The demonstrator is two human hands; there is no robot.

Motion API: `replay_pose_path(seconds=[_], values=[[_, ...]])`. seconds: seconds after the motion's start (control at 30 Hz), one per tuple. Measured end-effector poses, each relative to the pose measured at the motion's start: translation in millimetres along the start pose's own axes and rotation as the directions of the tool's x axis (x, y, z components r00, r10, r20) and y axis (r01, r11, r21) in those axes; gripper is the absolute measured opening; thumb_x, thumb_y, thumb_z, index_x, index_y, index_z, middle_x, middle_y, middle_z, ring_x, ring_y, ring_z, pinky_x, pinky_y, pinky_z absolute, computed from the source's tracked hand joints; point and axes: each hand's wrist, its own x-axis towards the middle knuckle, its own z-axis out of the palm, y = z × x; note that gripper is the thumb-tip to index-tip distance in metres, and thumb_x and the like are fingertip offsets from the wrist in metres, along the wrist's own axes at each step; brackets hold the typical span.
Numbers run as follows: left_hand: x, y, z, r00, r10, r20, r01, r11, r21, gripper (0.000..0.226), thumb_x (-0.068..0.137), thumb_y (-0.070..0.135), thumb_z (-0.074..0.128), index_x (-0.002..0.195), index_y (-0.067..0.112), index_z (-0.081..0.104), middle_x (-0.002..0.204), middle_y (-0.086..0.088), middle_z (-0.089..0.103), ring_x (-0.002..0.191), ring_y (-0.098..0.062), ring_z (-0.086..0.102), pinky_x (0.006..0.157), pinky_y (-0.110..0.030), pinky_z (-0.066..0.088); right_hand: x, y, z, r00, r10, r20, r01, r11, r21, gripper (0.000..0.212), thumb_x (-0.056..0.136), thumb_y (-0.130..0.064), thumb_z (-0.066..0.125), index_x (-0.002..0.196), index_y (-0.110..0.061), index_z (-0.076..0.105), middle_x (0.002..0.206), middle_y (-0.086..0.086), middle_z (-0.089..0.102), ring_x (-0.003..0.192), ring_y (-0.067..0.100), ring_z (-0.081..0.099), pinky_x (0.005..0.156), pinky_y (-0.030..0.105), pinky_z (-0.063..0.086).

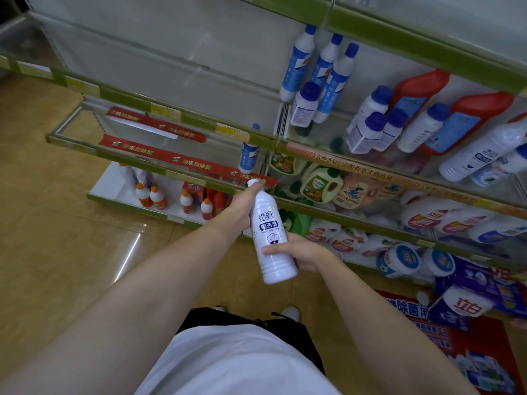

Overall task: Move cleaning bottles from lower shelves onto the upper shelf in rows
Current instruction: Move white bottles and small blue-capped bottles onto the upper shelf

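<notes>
From the head camera, looking down past a white shirt, a person stands before a green-edged store shelving unit with a white cleaning bottle (271,232) held in front of them, clear of every shelf. The left hand (242,208) is wrapped round the bottle's shoulder and neck, just below the white cap. The right hand (299,252) grips the lower body, thumb lying across the front under the label. Both hands are closed on it, and the bottle tilts a little with its cap towards the shelves.

The upper shelf (171,67) is bare on its left stretch, while blue-capped bottles (319,72) stand in a cluster further right, beside red jugs (445,109). Orange-capped bottles (171,201) sit on the bottom shelf near the floor.

The bottle looks like rigid, smooth plastic, likely full and so fairly weighty for its size. I'd judge the glossy wall could slip in a loose grasp; the narrowing shoulder and ribbed base offer the surest holds for lifting it up.
</notes>
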Motion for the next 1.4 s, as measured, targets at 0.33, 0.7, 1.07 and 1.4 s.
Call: replay_pose_path(seconds=[0.33,0.7,1.07,1.4], values=[[1.8,-8.8,-1.5,0.998,-0.028,-0.047,0.026,0.999,-0.034,0.067,0.067,0.048,0.084,0.115,0.007,0.062,0.095,-0.021,0.075,0.081,-0.037,0.075,0.081,-0.061,0.058,0.1,5.2,2.4,0.998,0.015,-0.06,-0.017,0.999,-0.046,0.042,0.081,-0.009,0.081,0.118,-0.013,0.063,0.109,0.008,0.075,0.093,0.022,0.073,0.077,0.036,0.061],[-13.3,15.6,13.4,0.999,0.03,0.014,-0.03,1.0,0.004,0.066,0.07,0.049,0.082,0.118,0.009,0.061,0.09,-0.017,0.073,0.076,-0.034,0.072,0.076,-0.053,0.061,-2.8,-6.0,-3.6,0.989,-0.088,-0.119,0.076,0.991,-0.106,0.048,0.077,-0.013,0.084,0.12,-0.015,0.064,0.112,0.005,0.075,0.104,0.024,0.072,0.094,0.045,0.057],[-98.3,179.5,109.9,0.819,0.52,0.243,-0.548,0.835,0.058,0.044,0.082,0.044,0.079,0.101,0.005,0.07,0.088,-0.013,0.073,0.066,-0.022,0.07,0.064,-0.029,0.058,-53.8,-140.2,-30.9,0.793,-0.508,-0.338,0.466,0.861,-0.203,0.057,0.069,-0.016,0.089,0.119,-0.019,0.062,0.109,0.0,0.074,0.101,0.022,0.07,0.082,0.036,0.056],[-191.9,296.3,165.4,0.419,0.855,0.306,-0.908,0.393,0.145,0.055,0.066,0.059,0.082,0.078,0.009,0.063,0.074,-0.013,0.056,0.069,-0.022,0.051,0.066,-0.037,0.039,-102.4,-262.1,-33.2,0.473,-0.745,-0.469,0.722,0.634,-0.278,0.077,0.062,-0.018,0.096,0.127,-0.016,0.055,0.118,0.0,0.071,0.105,0.018,0.068,0.094,0.039,0.055]])
